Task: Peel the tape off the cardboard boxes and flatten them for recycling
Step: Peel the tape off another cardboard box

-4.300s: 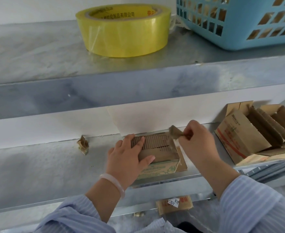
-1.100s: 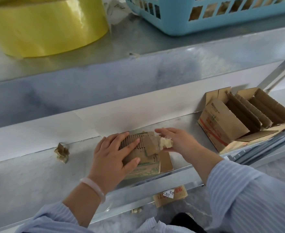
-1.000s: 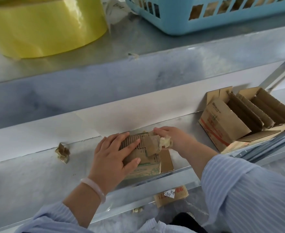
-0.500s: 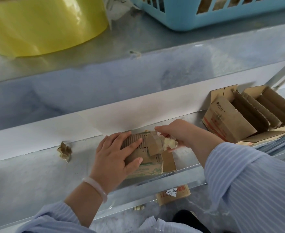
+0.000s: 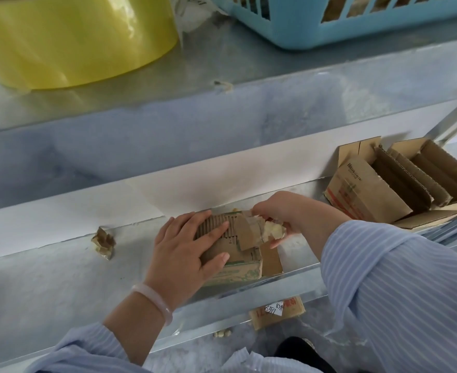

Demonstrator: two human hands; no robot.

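**Head view: tape pulled off a small box on the lower shelf**

The box (image 5: 238, 265) sits near the front edge of the lower shelf (image 5: 46, 286), its corrugated top facing up and a printed side facing the person. The left hand (image 5: 184, 254) lies flat on the box's top, fingers straight and spread, thumb along the near edge, pressing it down. A pale bracelet (image 5: 154, 301) circles that wrist.

The right hand (image 5: 283, 211) is at the box's right end, fingers curled, pinching a crumpled strip of tape (image 5: 274, 230). The strip runs from the fingers back to a brown flap that stands lifted off the top of the box.

A wad (image 5: 104, 241) of crumpled brown tape lies on the same shelf, well to the left of the box. An open box (image 5: 367, 195) with corrugated dividers leans at the shelf's right end.

On the upper shelf (image 5: 222, 65) stand a yellow roll (image 5: 73, 41) and a blue basket (image 5: 329, 28). Below the lower shelf lies a cardboard scrap (image 5: 289, 313) with a white label.
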